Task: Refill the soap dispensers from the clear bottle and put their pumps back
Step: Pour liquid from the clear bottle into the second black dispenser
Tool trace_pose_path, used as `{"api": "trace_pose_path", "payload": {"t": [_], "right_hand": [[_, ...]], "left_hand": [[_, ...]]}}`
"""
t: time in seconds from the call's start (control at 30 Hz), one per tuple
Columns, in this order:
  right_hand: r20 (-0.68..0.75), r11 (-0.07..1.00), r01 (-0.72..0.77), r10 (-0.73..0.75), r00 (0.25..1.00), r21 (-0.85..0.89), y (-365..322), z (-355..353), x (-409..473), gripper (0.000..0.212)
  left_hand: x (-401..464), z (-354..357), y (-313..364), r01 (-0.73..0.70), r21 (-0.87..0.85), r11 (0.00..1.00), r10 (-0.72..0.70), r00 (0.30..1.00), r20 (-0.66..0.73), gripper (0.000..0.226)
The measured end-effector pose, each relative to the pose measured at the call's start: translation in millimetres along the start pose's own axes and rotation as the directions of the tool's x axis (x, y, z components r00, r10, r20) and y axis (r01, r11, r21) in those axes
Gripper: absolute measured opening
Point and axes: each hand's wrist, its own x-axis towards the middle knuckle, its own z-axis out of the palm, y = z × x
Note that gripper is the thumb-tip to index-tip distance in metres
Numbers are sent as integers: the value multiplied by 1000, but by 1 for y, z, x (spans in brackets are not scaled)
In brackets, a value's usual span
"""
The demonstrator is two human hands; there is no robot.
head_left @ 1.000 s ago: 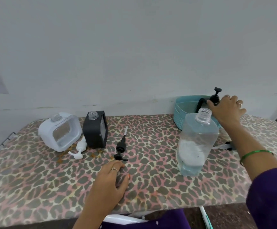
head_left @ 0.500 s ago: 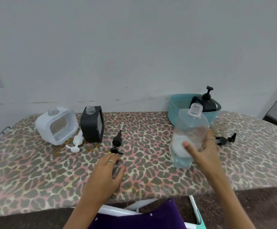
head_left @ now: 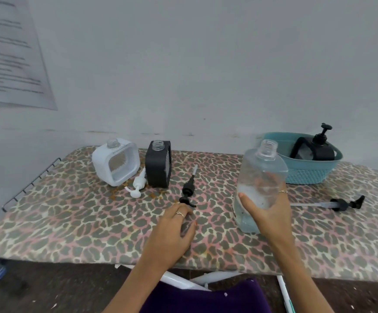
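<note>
My right hand (head_left: 267,211) grips the clear bottle (head_left: 259,177), uncapped, upright on the board, with a little pale liquid at its bottom. My left hand (head_left: 174,231) rests flat on the leopard-print board (head_left: 81,222), just in front of a black pump (head_left: 188,190) that lies loose. At the back left stand a white dispenser (head_left: 115,161) and a black dispenser (head_left: 158,163), both with open necks. A white pump (head_left: 137,184) lies between them. Another black pump (head_left: 339,203) lies at the right.
A teal basket (head_left: 307,172) at the back right holds a black dispenser (head_left: 316,149) with its pump on. A wire rack (head_left: 28,186) edges the board's left end. A paper sheet (head_left: 11,53) hangs on the wall.
My right hand has left the basket, come back to the clear bottle and closed around it. My left hand has stayed on the board.
</note>
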Motion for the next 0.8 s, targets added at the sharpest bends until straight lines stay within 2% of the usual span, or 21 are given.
{"api": "trace_pose_path", "payload": {"t": [0.13,0.23,0.33,0.43,0.53,0.63,0.7,0.8], "right_hand": [[12,999,23,-24,1000,29,-1,11,-4,60],[20,999,29,-30,999,44,1,9,-5,66],[51,999,27,-29,998,40,2,7,-5,69],[78,999,14,-17,997,40,4,5,-5,72],[80,999,12,-14,997,33,5,5,-5,76],[69,999,9,-12,998,40,4,5,-6,75],[71,999,4,-7,997,39,5,4,-6,73],[74,999,1,-5,997,48,7,3,-6,75]], "left_hand": [[2,-4,-2,35,-94,995,-42,996,-78,26],[8,-9,-2,76,-97,992,-95,973,-211,29],[26,-18,2,135,-85,987,-158,895,-416,45],[56,-31,5,195,-118,974,-228,824,-519,64],[84,-40,4,278,-195,941,-339,808,-482,79],[105,-38,-5,356,-270,895,-441,803,-400,83],[112,-35,-13,391,-221,893,-449,807,-383,75],[115,-34,-19,386,-205,899,-437,801,-409,50]]}}
